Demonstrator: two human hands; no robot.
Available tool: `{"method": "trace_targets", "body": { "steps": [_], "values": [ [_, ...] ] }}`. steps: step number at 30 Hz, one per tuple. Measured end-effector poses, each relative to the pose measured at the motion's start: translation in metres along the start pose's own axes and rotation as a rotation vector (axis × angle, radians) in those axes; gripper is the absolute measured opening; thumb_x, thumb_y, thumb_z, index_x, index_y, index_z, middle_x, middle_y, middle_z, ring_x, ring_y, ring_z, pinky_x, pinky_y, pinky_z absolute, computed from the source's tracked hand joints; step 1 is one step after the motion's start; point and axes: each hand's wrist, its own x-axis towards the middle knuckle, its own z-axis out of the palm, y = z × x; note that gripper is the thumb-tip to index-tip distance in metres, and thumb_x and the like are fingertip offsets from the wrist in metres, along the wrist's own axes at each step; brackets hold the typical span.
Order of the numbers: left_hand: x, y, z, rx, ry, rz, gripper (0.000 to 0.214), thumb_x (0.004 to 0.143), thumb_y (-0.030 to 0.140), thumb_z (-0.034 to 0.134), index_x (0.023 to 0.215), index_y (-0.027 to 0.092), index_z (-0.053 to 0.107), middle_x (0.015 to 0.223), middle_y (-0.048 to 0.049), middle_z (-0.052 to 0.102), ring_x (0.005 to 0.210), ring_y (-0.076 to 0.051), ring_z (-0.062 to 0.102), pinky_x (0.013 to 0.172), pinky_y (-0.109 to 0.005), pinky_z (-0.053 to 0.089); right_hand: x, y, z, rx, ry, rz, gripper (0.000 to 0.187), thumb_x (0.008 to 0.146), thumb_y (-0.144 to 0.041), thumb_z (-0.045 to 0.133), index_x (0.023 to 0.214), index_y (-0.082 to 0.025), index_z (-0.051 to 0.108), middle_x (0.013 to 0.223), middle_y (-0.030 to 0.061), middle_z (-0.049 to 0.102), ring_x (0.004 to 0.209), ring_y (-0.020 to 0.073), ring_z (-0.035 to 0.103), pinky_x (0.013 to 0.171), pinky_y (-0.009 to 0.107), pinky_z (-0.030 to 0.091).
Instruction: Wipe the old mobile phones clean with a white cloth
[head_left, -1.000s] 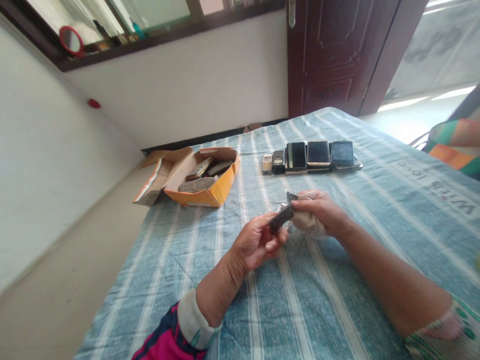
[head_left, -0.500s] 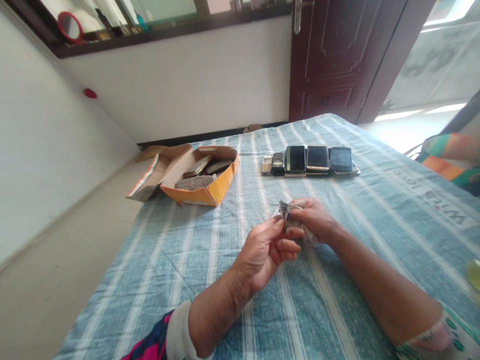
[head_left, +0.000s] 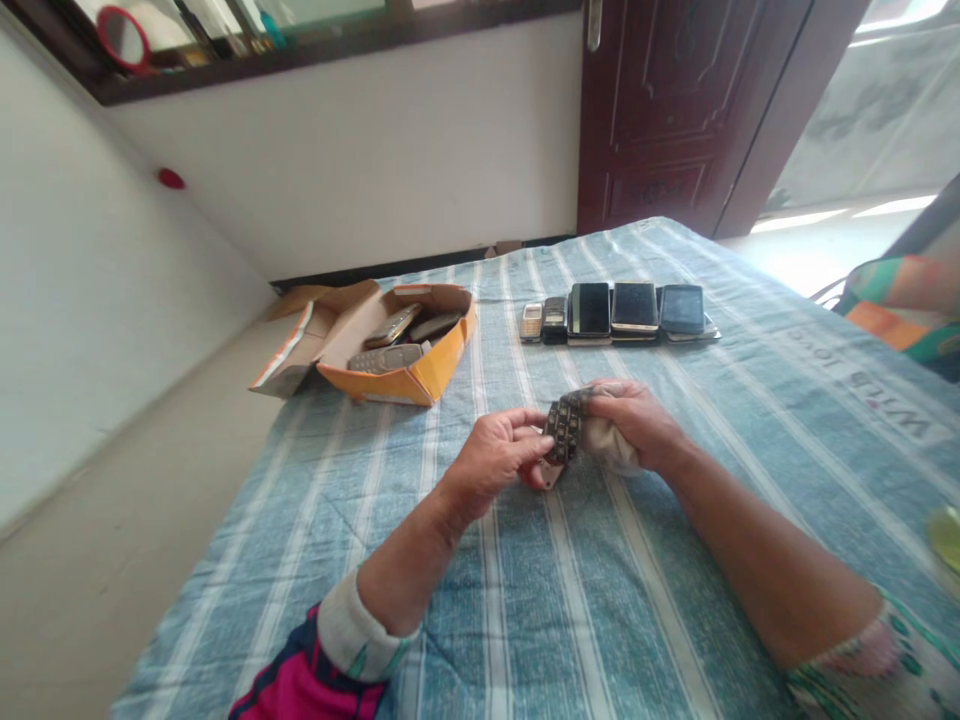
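Observation:
A small dark keypad phone [head_left: 562, 432] is held upright between both hands, its buttons facing me. My left hand [head_left: 495, 462] pinches its left edge with closed fingers. My right hand [head_left: 626, 420] is closed round a pale cloth [head_left: 606, 448] pressed against the phone's right side. Both hands hover just above the striped blue-green sheet [head_left: 600, 600] near its middle.
An open orange cardboard box [head_left: 409, 375] with several old phones sits at the left edge. A row of several phones [head_left: 619, 312] lies side by side further back. A dark wooden door [head_left: 675, 110] stands behind. A colourful cloth [head_left: 900, 305] lies at the right.
The phone has been turned from edge-on to show its keypad. My left hand shifted from beneath it to its left side. The right hand with the cloth stayed against it.

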Motion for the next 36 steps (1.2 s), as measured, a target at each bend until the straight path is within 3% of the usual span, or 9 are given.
{"method": "trace_targets", "body": {
  "steps": [4,9,16,25,36],
  "values": [
    [0.005,0.002,-0.009,0.137,0.062,0.03,0.012,0.075,0.017,0.065,0.084,0.009,0.065,0.057,0.0007,0.064,0.038,-0.005,0.052,0.039,-0.014,0.04,0.0,0.002,-0.001,-0.038,-0.05,-0.031,0.023,0.063,-0.035,0.077,0.069,-0.015,0.068,0.062,-0.0008,0.062,0.051,0.0082,0.053,0.046,0.019,0.04],
    [0.009,-0.001,-0.006,0.18,0.13,0.042,0.007,0.075,0.015,0.063,0.08,0.011,0.065,0.056,0.0018,0.064,0.037,-0.005,0.052,0.037,-0.014,0.039,0.001,0.006,-0.006,-0.232,-0.044,-0.124,0.034,0.069,-0.05,0.074,0.07,-0.015,0.069,0.054,-0.0017,0.057,0.043,0.0071,0.046,0.038,0.019,0.033],
    [0.015,-0.007,0.0,0.18,0.169,0.101,0.008,0.075,0.018,0.064,0.08,0.013,0.067,0.06,0.0021,0.066,0.037,-0.006,0.051,0.036,-0.016,0.041,0.002,0.005,-0.01,-0.306,0.0,-0.207,0.043,0.059,-0.043,0.083,0.089,-0.015,0.072,0.071,0.0022,0.067,0.059,0.0125,0.057,0.053,0.024,0.044],
    [0.021,-0.013,-0.003,0.39,0.202,0.226,0.012,0.076,0.02,0.06,0.075,0.014,0.071,0.069,-0.0002,0.069,0.06,-0.011,0.061,0.055,-0.018,0.048,0.005,0.01,-0.002,-0.508,0.079,-0.212,0.027,0.065,-0.036,0.075,0.078,-0.013,0.07,0.062,-0.0006,0.062,0.054,0.0105,0.051,0.049,0.022,0.039],
    [0.023,-0.016,-0.003,0.828,0.279,0.339,0.019,0.081,0.021,0.057,0.07,0.016,0.072,0.065,0.0006,0.055,0.059,-0.011,0.055,0.057,-0.022,0.041,0.004,0.008,0.003,-0.769,0.152,-0.29,0.02,0.072,-0.034,0.065,0.065,-0.016,0.068,0.057,-0.0015,0.059,0.054,0.0107,0.049,0.048,0.023,0.034]
  ]
}}
